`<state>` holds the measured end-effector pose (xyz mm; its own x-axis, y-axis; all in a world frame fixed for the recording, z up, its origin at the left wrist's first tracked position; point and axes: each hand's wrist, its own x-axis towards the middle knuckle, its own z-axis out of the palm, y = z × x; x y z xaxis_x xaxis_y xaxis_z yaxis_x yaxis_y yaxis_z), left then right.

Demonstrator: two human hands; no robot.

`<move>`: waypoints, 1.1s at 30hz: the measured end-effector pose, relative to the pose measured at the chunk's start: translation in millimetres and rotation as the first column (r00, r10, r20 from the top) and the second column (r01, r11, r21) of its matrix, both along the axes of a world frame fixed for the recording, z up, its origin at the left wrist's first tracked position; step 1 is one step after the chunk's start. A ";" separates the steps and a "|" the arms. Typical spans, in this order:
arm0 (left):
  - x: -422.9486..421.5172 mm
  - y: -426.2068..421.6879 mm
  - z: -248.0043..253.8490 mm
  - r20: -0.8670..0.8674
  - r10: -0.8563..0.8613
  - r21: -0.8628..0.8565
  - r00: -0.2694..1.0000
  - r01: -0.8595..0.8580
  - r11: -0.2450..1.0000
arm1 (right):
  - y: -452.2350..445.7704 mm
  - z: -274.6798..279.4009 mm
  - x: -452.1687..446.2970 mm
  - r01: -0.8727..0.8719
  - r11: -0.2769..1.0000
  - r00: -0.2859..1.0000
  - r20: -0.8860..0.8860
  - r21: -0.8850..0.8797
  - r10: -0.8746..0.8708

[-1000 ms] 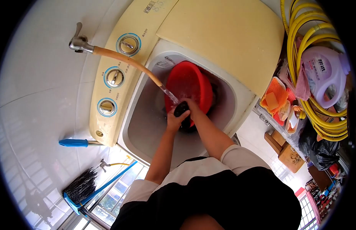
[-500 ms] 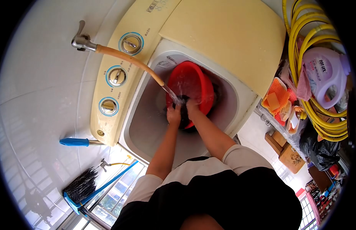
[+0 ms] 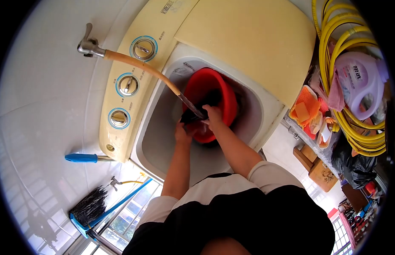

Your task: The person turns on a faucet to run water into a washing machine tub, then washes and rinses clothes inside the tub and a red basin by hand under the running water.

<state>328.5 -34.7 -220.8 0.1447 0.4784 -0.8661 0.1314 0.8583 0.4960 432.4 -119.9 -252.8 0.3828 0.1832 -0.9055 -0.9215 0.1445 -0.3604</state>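
Observation:
A wet black cloth is stretched between my two hands over the near rim of a red basin. My left hand grips the cloth's left side, and my right hand pinches its right side. Water pours from a tan hose onto the cloth. More dark material lies in the basin, its form unclear. The basin sits tilted inside the open tub of a cream washing machine.
A metal tap on the tiled wall feeds the hose, which crosses the knob panel. Coiled yellow hose, a purple detergent bottle and orange sponges are at the right. A broom leans at lower left.
My hands have moved apart, spreading the black cloth under the stream. My left hand has shifted left and toward me; the right has risen slightly. Splashing in the basin has lessened.

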 end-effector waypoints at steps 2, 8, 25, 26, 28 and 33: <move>22.0 -3.3 25.6 0.113 0.013 -0.165 0.993 0.005 0.986 | 0.8 22.5 3.9 0.000 0.996 0.980 -0.199 0.094 0.019; 19.5 14.9 -66.7 0.364 -0.118 -0.257 0.924 0.221 0.941 | 1.4 33.9 0.5 -0.224 0.962 0.895 -0.357 0.159 0.267; 36.3 -65.0 28.7 -0.136 -0.321 0.390 0.937 0.349 0.852 | 15.3 -109.2 -19.1 -0.661 0.728 0.693 0.221 -0.185 0.686; 36.5 -64.8 27.2 -0.168 -0.308 0.404 0.936 0.350 0.845 | 14.4 -120.6 -22.6 -0.743 0.587 0.526 0.261 -0.323 0.809; 35.8 -64.5 21.4 -0.200 -0.295 0.417 0.934 0.353 0.837 | 15.4 -148.8 -32.6 -0.779 0.456 0.353 0.300 -0.430 0.886; 30.1 -53.8 -1.5 -0.308 -0.291 0.521 0.906 0.417 0.745 | 13.9 -125.9 -46.1 -0.434 0.897 0.878 0.186 -0.079 0.441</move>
